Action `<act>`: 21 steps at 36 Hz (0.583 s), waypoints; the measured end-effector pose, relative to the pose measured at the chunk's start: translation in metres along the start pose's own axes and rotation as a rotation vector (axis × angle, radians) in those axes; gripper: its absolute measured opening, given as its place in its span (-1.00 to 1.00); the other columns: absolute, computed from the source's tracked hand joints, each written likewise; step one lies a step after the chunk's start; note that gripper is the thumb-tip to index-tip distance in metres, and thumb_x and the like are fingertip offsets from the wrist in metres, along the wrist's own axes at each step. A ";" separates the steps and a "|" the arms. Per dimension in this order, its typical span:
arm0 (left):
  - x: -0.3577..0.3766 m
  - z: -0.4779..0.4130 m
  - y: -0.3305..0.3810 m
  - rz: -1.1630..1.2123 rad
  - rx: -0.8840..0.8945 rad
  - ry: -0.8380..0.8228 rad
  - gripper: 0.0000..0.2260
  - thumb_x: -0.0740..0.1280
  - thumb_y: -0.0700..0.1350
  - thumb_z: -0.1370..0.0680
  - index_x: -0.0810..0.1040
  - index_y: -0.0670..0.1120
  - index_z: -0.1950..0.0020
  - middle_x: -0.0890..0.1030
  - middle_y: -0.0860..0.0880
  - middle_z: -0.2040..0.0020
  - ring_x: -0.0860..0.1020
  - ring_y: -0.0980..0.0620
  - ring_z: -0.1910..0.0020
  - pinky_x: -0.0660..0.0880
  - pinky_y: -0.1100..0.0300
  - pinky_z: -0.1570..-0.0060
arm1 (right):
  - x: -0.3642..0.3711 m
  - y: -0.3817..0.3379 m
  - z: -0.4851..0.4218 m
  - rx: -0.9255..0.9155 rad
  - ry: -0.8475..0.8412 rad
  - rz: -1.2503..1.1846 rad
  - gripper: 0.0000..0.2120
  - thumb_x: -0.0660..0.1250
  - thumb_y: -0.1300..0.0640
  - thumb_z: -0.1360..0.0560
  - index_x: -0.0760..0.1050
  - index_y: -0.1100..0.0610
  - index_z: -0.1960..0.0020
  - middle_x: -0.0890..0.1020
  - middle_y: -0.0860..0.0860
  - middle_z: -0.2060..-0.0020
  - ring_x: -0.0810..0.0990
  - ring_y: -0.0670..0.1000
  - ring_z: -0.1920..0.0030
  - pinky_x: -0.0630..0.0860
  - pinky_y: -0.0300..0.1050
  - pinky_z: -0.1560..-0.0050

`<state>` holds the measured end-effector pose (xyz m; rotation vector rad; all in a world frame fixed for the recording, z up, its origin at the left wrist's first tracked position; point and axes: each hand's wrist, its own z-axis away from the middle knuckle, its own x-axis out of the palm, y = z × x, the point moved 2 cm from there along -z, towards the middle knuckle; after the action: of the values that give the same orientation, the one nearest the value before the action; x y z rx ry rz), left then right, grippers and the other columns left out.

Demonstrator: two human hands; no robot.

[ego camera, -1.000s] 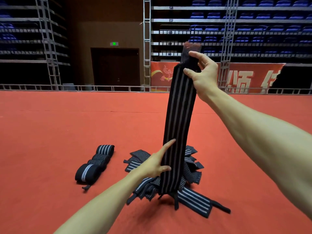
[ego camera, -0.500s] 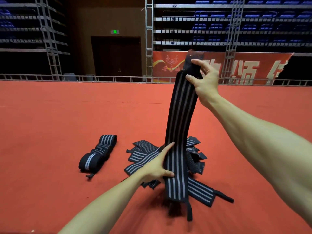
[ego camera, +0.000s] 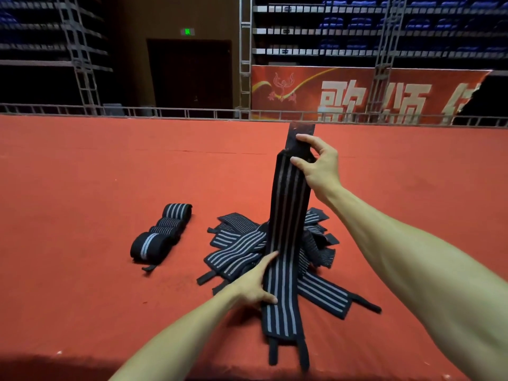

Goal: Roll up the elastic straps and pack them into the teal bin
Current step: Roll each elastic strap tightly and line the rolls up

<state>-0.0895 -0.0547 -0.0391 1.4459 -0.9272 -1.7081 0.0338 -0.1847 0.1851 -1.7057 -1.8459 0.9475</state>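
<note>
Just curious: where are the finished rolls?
Head view: the rolled straps lie in a row on the red mat, left of the loose pile.

A long red cloth banner [ego camera: 305, 86] behind the grey metal railing [ego camera: 192, 112] carries large pale Chinese characters: 歌 [ego camera: 341, 103], then 颂 [ego camera: 408, 104], their lower strokes hidden by the railing. A third character [ego camera: 460, 104] is cut off at the banner's torn right edge and cannot be read. A small lit green sign [ego camera: 187, 31] above the dark doorway [ego camera: 192, 75] is too small to read.
</note>
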 end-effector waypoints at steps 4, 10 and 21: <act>0.000 0.000 0.004 -0.155 -0.016 0.060 -0.06 0.53 -0.22 -0.42 0.02 0.25 -0.56 0.37 0.02 -0.43 0.49 0.00 -0.28 0.45 0.08 -0.33 | 0.005 0.010 0.008 0.026 -0.009 -0.002 -0.54 0.47 0.42 -0.39 0.58 0.07 -0.20 0.62 -0.04 -0.12 0.58 -0.01 -0.22 0.50 -0.06 -0.32; -0.004 0.003 0.010 -0.370 -0.029 0.114 -0.36 0.52 -0.10 -0.45 0.33 0.09 -0.46 0.51 -0.09 -0.15 0.50 -0.02 -0.07 0.38 0.26 -0.09 | 0.011 0.024 0.022 0.049 -0.024 0.020 -0.54 0.48 0.42 -0.38 0.59 0.10 -0.21 0.62 -0.04 -0.11 0.57 -0.03 -0.22 0.48 -0.09 -0.33; 0.002 0.010 0.010 -0.270 -0.138 0.046 -0.47 0.55 -0.10 -0.43 0.48 -0.03 -0.36 0.50 -0.09 -0.11 0.57 0.01 0.03 0.57 0.22 0.13 | 0.016 0.037 0.039 0.095 -0.049 -0.029 -0.54 0.48 0.42 -0.39 0.58 -0.01 -0.16 0.63 -0.03 -0.13 0.59 -0.01 -0.21 0.50 -0.03 -0.32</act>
<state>-0.0993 -0.0605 -0.0299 1.5643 -0.5971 -1.8833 0.0279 -0.1758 0.1298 -1.6090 -1.8210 1.0569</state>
